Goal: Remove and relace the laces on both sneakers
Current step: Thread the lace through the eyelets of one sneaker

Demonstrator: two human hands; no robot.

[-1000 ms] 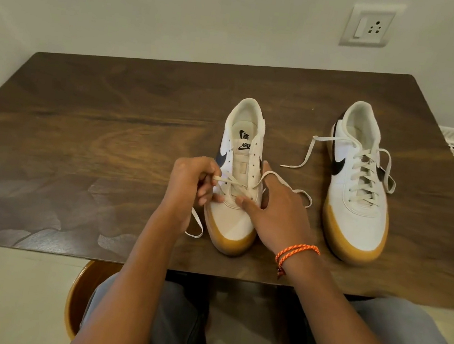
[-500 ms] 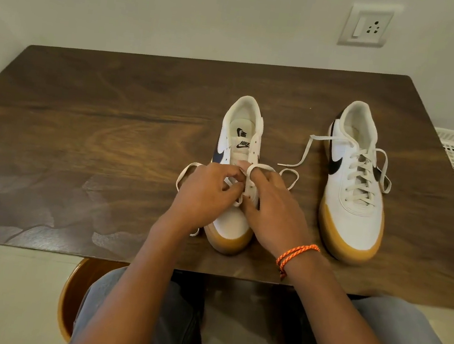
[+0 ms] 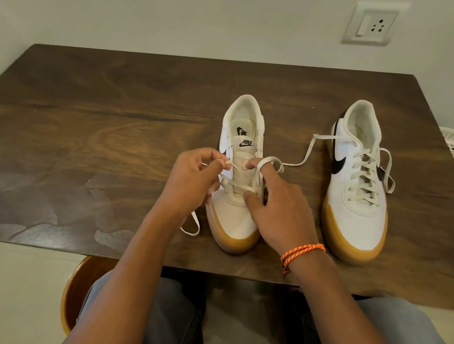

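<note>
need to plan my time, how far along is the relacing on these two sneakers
Done: the right sneaker looks laced through, ends untied. In hand: the middle sneaker has one lace row near the toe; the left hand pinches one end, the right hand holds the other. Left: its upper rows.

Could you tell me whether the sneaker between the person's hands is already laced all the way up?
No, the near sneaker has lace across only its lowest eyelets, unlike the fully laced sneaker on the right.
</note>
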